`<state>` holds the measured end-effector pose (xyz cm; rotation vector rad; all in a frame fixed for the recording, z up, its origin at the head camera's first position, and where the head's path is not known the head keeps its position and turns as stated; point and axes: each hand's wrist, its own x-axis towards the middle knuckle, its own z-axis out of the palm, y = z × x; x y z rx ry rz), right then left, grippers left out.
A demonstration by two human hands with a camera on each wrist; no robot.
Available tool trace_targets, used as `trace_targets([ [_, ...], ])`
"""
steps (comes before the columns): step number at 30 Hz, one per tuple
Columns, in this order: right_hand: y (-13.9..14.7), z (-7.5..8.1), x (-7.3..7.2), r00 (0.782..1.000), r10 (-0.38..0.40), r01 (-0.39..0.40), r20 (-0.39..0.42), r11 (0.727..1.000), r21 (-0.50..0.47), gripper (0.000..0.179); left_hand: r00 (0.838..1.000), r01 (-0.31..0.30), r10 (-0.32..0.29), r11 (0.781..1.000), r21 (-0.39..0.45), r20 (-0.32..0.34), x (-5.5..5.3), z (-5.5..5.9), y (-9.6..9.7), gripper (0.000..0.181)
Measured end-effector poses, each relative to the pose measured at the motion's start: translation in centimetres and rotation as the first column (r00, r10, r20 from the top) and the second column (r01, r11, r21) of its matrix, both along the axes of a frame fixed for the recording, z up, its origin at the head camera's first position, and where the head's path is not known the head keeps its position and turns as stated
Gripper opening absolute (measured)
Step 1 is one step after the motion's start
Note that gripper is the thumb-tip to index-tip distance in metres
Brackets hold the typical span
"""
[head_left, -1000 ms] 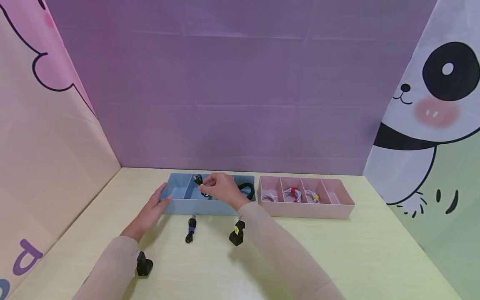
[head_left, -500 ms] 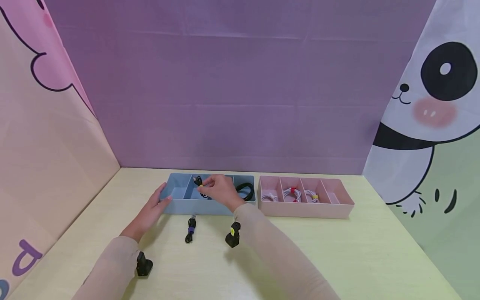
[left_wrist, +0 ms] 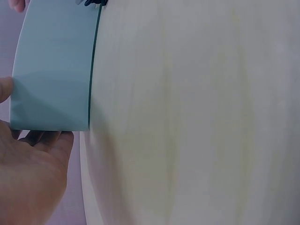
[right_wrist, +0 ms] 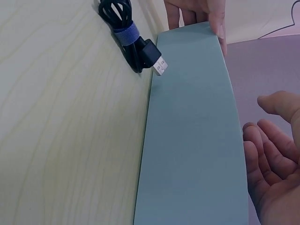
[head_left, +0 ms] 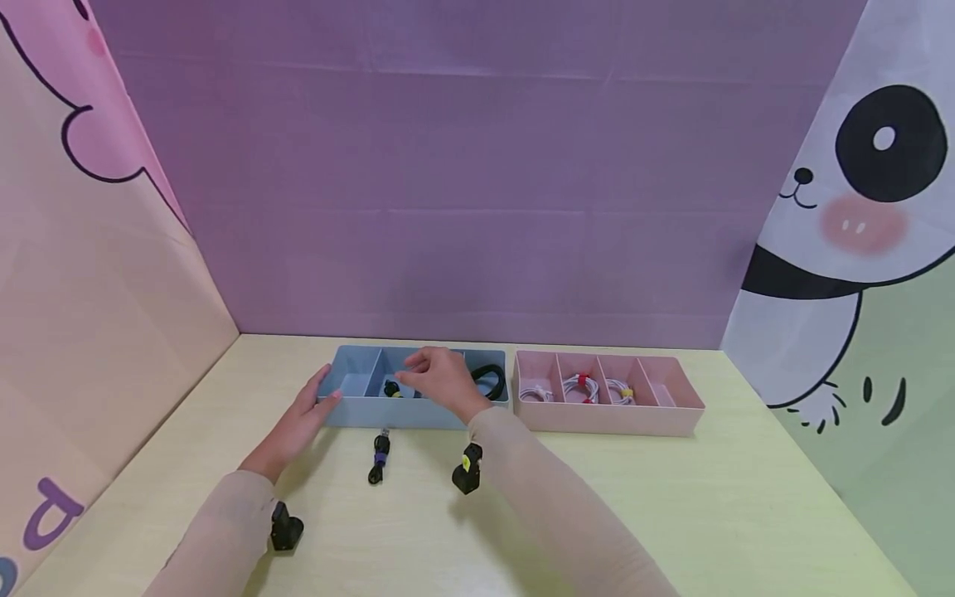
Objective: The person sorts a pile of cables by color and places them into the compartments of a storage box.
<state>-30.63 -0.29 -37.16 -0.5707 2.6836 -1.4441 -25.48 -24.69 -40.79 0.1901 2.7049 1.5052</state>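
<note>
A blue divided storage box (head_left: 410, 412) stands toward the back of the table. My left hand (head_left: 304, 410) holds its left end, thumb at the rim and fingers along the end wall, as the right wrist view also shows. Over the second compartment is my right hand (head_left: 440, 377), thumb and fingertips apart with nothing between them. Just below those fingertips, a black cable (head_left: 392, 388) with a yellow tie lies in that compartment, partly hidden by the front wall. Before the box lies a bundled black USB cable (head_left: 380, 458) with a purple tie.
Right of the blue box stands a pink divided box (head_left: 608, 419) with white cables (head_left: 582, 386) in several compartments. A coiled black cable (head_left: 488, 380) sits at the blue box's right end. A purple backdrop (head_left: 477, 207) rises behind the table.
My right hand has let go of the black cable with the yellow tie, which dropped down into the second compartment. The left hand stays at the box's left end.
</note>
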Motion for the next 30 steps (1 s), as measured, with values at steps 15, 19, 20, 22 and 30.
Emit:
trace_targets([
  [15, 0.3, -0.2, 0.3, 0.998, 0.068, -0.068, -0.016, 0.998, 0.016, 0.02, 1.0, 0.0, 0.0, 1.0, -0.006, 0.007, -0.4, -0.8, 0.0, 0.079],
  [19, 0.3, -0.3, 0.5, 0.997, 0.073, -0.072, -0.035, 0.997, 0.04, 0.018, 1.0, 0.006, -0.006, 1.0, 0.001, -0.006, -0.5, -1.0, 0.0, 0.079],
  [20, 0.3, -0.3, 0.5, 0.997, 0.072, -0.07, -0.038, 0.996, 0.047, 0.017, 1.0, 0.007, -0.007, 1.0, 0.002, -0.01, -0.5, -1.1, 0.0, 0.079],
  [22, 0.2, -0.4, 0.6, 0.997, 0.068, -0.066, -0.041, 0.996, 0.058, 0.016, 1.0, 0.006, -0.006, 1.0, -0.002, -0.01, -0.6, -1.2, 0.0, 0.079],
  [30, -0.1, -0.5, 1.1, 0.997, 0.075, -0.072, -0.034, 0.993, 0.092, 0.013, 1.0, 0.004, -0.004, 1.0, 0.0, -0.006, -1.0, -1.5, 0.1, 0.076],
])
